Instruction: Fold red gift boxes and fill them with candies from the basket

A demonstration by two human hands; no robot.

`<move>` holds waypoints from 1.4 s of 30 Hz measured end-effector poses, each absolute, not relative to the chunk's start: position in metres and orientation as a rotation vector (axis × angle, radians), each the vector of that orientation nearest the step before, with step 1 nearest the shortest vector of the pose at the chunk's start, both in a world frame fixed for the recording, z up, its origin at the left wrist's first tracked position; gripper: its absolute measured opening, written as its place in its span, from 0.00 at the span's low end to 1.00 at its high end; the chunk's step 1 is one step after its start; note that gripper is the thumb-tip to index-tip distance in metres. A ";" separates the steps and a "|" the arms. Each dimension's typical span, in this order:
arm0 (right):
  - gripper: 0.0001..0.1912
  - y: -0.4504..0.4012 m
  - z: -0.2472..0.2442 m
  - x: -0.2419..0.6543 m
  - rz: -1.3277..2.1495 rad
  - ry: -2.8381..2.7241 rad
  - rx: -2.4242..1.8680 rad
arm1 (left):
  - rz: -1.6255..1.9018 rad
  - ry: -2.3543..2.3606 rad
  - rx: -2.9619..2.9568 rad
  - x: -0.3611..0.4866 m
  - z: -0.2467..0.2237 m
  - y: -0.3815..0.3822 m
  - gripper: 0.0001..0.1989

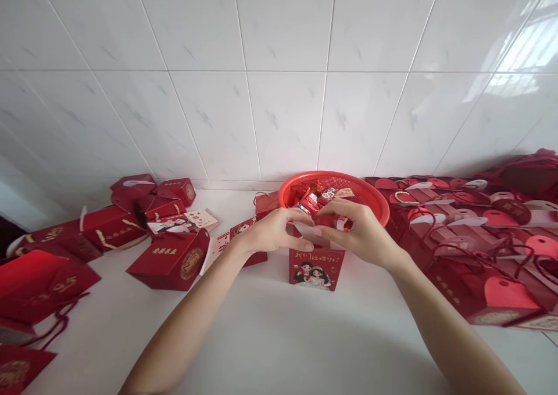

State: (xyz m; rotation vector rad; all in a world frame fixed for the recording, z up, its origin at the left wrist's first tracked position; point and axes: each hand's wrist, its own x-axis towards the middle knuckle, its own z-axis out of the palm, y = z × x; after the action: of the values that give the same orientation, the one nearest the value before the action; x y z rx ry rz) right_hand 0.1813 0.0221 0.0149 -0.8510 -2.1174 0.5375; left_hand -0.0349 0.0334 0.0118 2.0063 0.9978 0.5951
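A small red candy box (315, 270) stands upright on the white table, with a cartoon couple and gold lettering on its front. At its upper left, my left hand (279, 230) curls its fingers and thumb around the top edge. My right hand (361, 231) grips the opposite side of the top, thumb and fingers at a pale flap (307, 232). The box top appears open between my hands, though its inside is mostly hidden. Just behind it sits a red plastic basket (379, 200) holding wrapped candies (310, 202).
Rows of red boxes with cord handles (468, 273) crowd the right side. More red boxes (172, 259) lie scattered at left, among printed cards (176, 223). A white tiled wall (288, 116) rises behind the table (261, 343).
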 end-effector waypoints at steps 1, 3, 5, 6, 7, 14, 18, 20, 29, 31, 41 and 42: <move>0.07 0.023 0.013 0.180 0.573 -2.124 -0.858 | 0.590 0.997 2.014 -0.035 0.012 0.033 0.20; 0.08 0.024 0.011 0.179 0.597 -2.116 -0.887 | 0.584 1.008 2.023 -0.035 0.012 0.034 0.22; 0.09 0.026 0.011 0.182 0.562 -2.073 -0.896 | 0.585 1.024 2.015 -0.035 0.011 0.034 0.23; 0.09 0.026 0.012 0.185 0.541 -2.045 -0.893 | 0.588 1.026 2.014 -0.035 0.010 0.034 0.22; 0.10 0.027 0.014 0.188 0.523 -2.020 -0.887 | 0.591 1.024 2.019 -0.036 0.010 0.034 0.21; 0.13 0.031 0.022 0.207 0.495 -1.962 -0.957 | 0.540 0.987 2.222 -0.043 0.008 0.035 0.20; 0.16 0.033 0.021 0.212 0.514 -2.017 -1.001 | 0.667 1.045 2.278 -0.040 0.004 0.037 0.23; 0.19 0.034 0.021 0.213 0.551 -2.104 -1.016 | 0.765 1.057 2.227 -0.039 0.002 0.037 0.27; 0.22 0.037 0.019 0.210 0.641 -2.164 -0.896 | 1.221 1.039 1.918 -0.039 0.014 0.030 0.18; 0.17 0.037 0.019 0.208 0.755 -2.055 -0.811 | 1.259 0.991 1.838 -0.039 0.015 0.030 0.19; 0.18 0.032 0.026 0.209 0.869 -1.840 -0.811 | 1.044 0.845 1.785 -0.035 0.015 0.023 0.28; 0.18 0.033 0.025 0.209 0.858 -1.847 -0.815 | 1.084 0.876 1.829 -0.034 0.015 0.023 0.25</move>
State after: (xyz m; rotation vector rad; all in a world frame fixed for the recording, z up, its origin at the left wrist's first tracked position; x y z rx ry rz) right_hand 0.2092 0.0331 0.0255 -0.8154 -1.8465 0.8583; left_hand -0.0345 0.0227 0.0146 1.8292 0.8756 1.0841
